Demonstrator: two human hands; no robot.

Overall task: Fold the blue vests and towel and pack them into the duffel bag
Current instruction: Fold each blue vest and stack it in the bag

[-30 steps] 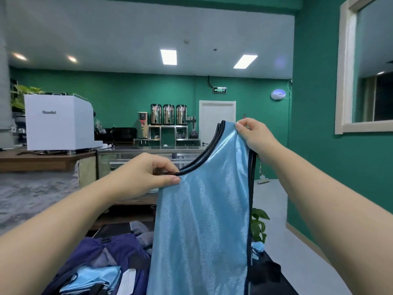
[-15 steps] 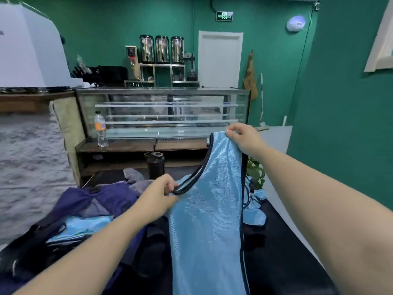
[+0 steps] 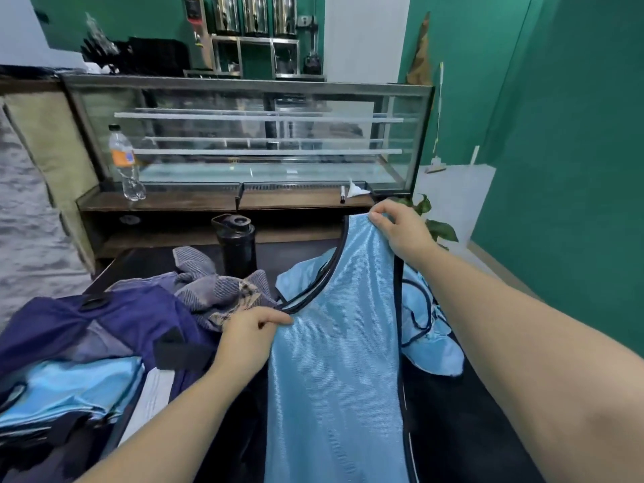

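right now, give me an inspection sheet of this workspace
surface: dark table, mostly covered by fabric
job's things: held vest hanging lengthwise; more vests heaped at right; one folded in the open duffel; towel crumpled beside it
clutter: black bottle upright behind the towel
hands: left hand pinches the vest's neckline; right hand pinches its shoulder
cables: nothing seen
surroundings: glass display case, plastic bottle on its ledge, plant, green walls
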